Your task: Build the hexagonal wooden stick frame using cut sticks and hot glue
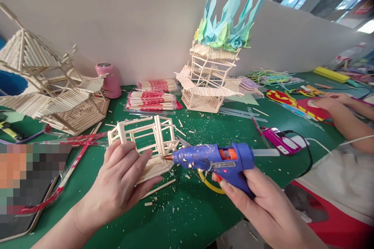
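My left hand (121,175) is closed around the near side of a small wooden stick frame (146,132), tilted above the green table. In my right hand (260,202) is a blue hot glue gun (213,157), its handle gripped and a finger at the orange trigger. The gun's nozzle (167,157) points left and meets the frame near its lower sticks; whether glue is flowing I cannot tell. A clear glue stick (265,152) sticks out of the gun's back. Below the frame lies a loose stick (159,188).
A stick pagoda (52,85) stands left, and another stick model (214,74) topped with folded paper stands behind. Packs of sticks (152,100), a pink container (108,81) and a tablet (26,194) lie around. A magenta power strip (280,140) and another person's hand (330,103) are right.
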{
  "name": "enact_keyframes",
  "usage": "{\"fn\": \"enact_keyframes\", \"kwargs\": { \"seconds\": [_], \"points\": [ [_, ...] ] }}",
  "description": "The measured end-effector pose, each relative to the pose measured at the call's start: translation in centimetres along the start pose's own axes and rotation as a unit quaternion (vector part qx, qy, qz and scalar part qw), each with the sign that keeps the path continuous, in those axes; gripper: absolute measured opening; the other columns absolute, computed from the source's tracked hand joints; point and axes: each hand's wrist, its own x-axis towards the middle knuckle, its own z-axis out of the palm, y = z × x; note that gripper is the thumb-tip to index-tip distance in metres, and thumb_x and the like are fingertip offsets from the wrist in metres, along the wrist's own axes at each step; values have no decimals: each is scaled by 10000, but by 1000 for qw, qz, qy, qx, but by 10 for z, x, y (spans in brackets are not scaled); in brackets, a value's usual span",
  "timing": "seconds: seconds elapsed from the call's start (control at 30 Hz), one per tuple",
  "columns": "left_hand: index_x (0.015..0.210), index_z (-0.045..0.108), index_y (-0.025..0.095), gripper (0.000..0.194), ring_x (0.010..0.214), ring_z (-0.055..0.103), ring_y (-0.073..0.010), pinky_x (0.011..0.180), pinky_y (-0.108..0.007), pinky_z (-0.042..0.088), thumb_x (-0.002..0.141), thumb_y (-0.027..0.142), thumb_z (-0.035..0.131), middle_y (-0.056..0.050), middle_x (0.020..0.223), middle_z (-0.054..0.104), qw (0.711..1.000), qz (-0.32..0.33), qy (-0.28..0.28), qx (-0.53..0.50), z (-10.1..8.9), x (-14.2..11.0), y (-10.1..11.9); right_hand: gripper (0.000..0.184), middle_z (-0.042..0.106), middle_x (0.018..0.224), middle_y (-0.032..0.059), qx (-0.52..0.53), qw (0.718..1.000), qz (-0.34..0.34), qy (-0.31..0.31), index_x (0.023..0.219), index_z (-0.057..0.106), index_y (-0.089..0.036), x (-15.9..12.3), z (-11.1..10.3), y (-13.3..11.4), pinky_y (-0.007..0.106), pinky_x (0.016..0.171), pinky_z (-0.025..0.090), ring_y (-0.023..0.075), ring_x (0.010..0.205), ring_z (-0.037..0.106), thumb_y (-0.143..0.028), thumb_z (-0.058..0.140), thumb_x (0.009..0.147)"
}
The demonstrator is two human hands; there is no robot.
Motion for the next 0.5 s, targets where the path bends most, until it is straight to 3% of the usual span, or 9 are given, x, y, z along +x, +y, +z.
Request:
{"fn": "enact_keyframes", "kwargs": {
  "seconds": [0.27,0.5],
  "points": [
    [1069,524,69,353,865,497,-255,799,-448,430,804,283,614,-91,770,597,1000,7,9,6,0,0,-1,126,662,795,26,25,1000,10,16,923,568,-219,6,-1,-7,208,560,540,165,721,642,-287,468,885],
    [1069,530,101,337,845,525,-250,812,-447,439,802,291,609,-77,755,599,1000,-9,5,8,0,-1,1,172,645,767,36,10,1000,22,-18,892,554,-192,6,-2,-10,254,580,549,160,670,619,-311,430,902]
  ]
}}
